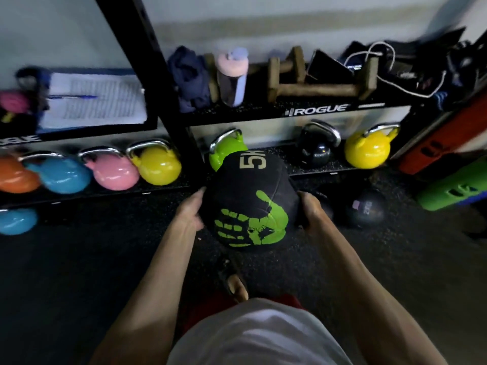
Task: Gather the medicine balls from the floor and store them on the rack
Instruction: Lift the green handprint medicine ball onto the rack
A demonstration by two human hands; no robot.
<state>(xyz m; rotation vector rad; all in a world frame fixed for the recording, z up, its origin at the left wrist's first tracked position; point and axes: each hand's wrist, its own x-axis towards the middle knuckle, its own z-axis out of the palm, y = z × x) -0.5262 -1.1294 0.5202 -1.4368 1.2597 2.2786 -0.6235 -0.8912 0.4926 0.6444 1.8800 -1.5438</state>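
With left hand (190, 212) and right hand (311, 209) cupped round the black, green-printed soft medicine ball (249, 201), we should lift it level onto the black metal rack (316, 111).

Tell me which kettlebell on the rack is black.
The black kettlebell, standing between the green kettlebell and the rightmost yellow kettlebell; every other is brightly coloured.

the medicine ball (250, 201) covers the lower body of the green kettlebell (224, 151) behind it and hides the fingers of the right hand (312, 209), and that hand in turn hides most of a dark round thing (322, 198) on the floor. the orange kettlebell (13, 175) and a blue kettlebell (15, 221) below it are cut off by the left edge. the print on the clipboard paper (92, 98) and the label on the small dark ball (366, 208) are too blurred to read.
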